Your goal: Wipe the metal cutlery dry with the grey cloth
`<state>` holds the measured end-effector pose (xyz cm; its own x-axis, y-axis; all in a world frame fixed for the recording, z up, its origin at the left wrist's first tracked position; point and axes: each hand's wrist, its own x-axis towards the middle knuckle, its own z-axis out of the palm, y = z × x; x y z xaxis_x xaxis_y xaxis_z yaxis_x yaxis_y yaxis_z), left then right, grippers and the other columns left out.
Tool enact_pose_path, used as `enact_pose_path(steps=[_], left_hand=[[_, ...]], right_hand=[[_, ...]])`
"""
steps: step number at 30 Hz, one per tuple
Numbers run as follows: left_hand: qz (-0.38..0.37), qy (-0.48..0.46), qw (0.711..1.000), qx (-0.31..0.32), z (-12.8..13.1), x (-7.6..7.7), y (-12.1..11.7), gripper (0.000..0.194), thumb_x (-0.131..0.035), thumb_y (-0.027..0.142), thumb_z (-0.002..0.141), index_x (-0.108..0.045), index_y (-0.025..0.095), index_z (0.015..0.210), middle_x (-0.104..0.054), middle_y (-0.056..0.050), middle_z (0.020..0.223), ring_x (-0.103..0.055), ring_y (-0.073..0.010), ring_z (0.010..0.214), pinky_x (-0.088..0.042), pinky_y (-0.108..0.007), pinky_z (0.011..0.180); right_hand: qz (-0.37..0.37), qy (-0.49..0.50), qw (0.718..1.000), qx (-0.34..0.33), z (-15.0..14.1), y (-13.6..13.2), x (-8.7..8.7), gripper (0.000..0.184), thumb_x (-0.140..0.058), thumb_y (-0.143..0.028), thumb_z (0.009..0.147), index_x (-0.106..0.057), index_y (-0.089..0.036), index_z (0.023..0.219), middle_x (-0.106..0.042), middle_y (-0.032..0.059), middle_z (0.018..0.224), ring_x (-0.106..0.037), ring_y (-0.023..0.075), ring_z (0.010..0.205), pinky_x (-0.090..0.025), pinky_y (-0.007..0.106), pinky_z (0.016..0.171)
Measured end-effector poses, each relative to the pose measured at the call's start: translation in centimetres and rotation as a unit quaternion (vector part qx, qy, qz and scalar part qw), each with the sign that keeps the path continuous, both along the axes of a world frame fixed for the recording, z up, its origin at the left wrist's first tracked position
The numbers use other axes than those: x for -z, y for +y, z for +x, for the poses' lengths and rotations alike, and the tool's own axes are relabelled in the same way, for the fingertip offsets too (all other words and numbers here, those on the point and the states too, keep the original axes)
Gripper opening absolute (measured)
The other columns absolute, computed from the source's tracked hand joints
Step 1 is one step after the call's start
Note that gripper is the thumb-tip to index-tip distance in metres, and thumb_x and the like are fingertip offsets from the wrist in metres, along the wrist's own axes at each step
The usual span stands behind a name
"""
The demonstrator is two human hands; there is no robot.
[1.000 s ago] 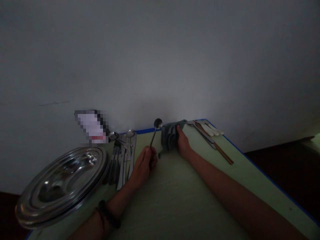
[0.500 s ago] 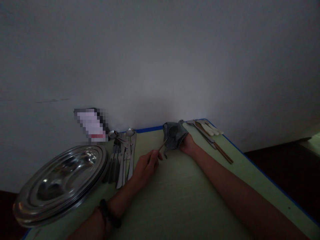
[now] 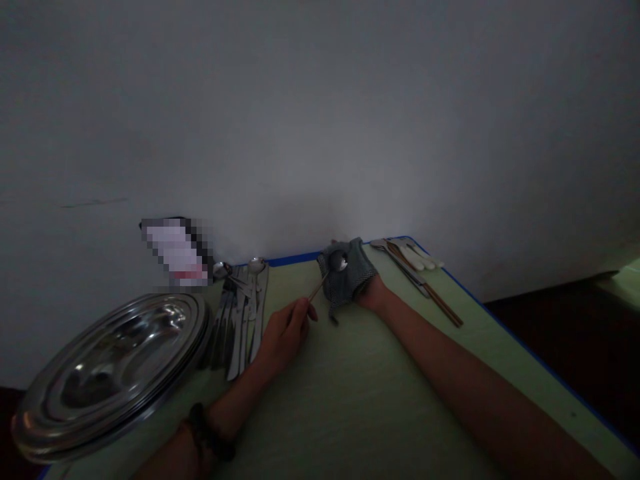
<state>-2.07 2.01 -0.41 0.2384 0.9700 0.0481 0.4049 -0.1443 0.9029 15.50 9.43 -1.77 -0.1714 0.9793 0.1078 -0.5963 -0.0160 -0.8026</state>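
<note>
Well | left hand (image 3: 287, 328) pinched metal spoon (image 3: 339, 261) | right hand (image 3: 373, 293) held gray cloth (image 3: 345, 288) | spoon could slip if pinch got weak

A stack of shiny silver metal plates (image 3: 145, 345) is resting on a pale-green, blue-edged table (image 3: 370, 407), with silver metal cutlery (image 3: 237, 340) lying beside it. A dark-edged, pixelated rectangular object (image 3: 173, 250) is tilting near the grey wall (image 3: 320, 120). Slim brown sticks (image 3: 447, 310) and white-ended utensils (image 3: 423, 261) are lying rightward.
</note>
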Motion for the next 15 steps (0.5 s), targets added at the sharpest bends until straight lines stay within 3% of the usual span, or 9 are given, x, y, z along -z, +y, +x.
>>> enact_pose_path(steps=[4,9,15], left_hand=[[0.012,0.021,1.0,0.006,-0.02,-0.01,0.02,0.043,-0.031,0.049,0.086,-0.054,0.017,0.068,-0.036,0.007,0.042,-0.037,-0.0095,0.038,-0.028,-0.02,0.041],[0.022,0.05,0.998,0.014,-0.14,0.05,0.07,0.041,-0.032,0.047,0.086,-0.054,0.018,0.068,-0.033,0.007,0.043,-0.036,-0.0095,0.04,-0.027,-0.02,0.041],[0.031,0.082,0.996,0.035,-0.28,0.11,0.09,0.041,-0.032,0.046,0.086,-0.056,0.017,0.069,-0.034,0.007,0.045,-0.036,-0.0095,0.041,-0.027,-0.02,0.042]], right_hand=[[-0.029,-0.022,0.999,-0.021,-0.03,-0.28,0.11,0.039,-0.043,-0.052,0.079,-0.058,-0.023,0.1,-0.067,0.0027,0.094,-0.061,0.0184,0.091,-0.048,0.036,0.078],[-0.07,-0.058,0.996,0.009,-0.37,-0.77,0.49,0.023,-0.067,-0.026,0.064,-0.059,-0.019,0.085,-0.067,-0.0005,0.071,-0.061,0.014,0.062,-0.049,0.03,0.066],[-0.046,-0.064,0.996,0.046,-0.59,-0.3,0.95,0.028,-0.071,-0.032,0.058,-0.06,-0.017,0.079,-0.066,-0.0002,0.067,-0.059,0.0128,0.058,-0.046,0.027,0.061]])
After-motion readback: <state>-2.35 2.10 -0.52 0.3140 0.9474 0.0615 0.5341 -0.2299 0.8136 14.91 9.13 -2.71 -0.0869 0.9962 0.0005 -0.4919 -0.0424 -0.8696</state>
